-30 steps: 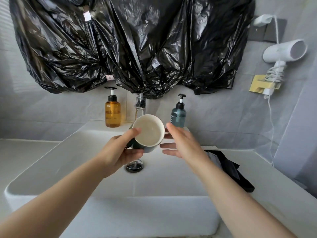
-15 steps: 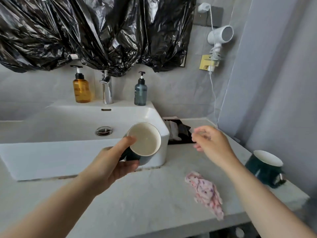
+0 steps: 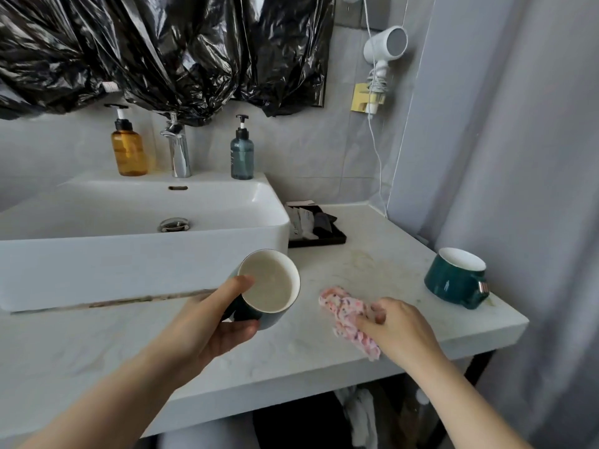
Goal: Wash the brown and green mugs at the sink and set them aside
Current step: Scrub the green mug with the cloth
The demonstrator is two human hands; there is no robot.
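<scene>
My left hand grips a dark green mug with a cream inside, tilted so its mouth faces me, held above the counter just in front of the white sink. My right hand is on a pink floral cloth lying on the counter, its fingers curled onto the cloth's near end. A second dark green mug with a white inside stands upright near the counter's right edge. No brown mug is in view.
A chrome tap stands behind the basin between an amber pump bottle and a blue-grey pump bottle. A black tray of sachets sits right of the sink. A hair dryer hangs on the wall. The counter ends at the right.
My view swung right from the basin to the counter. My left hand carried the mug out of the sink toward me. My right hand dropped from the mug onto the pink cloth.
</scene>
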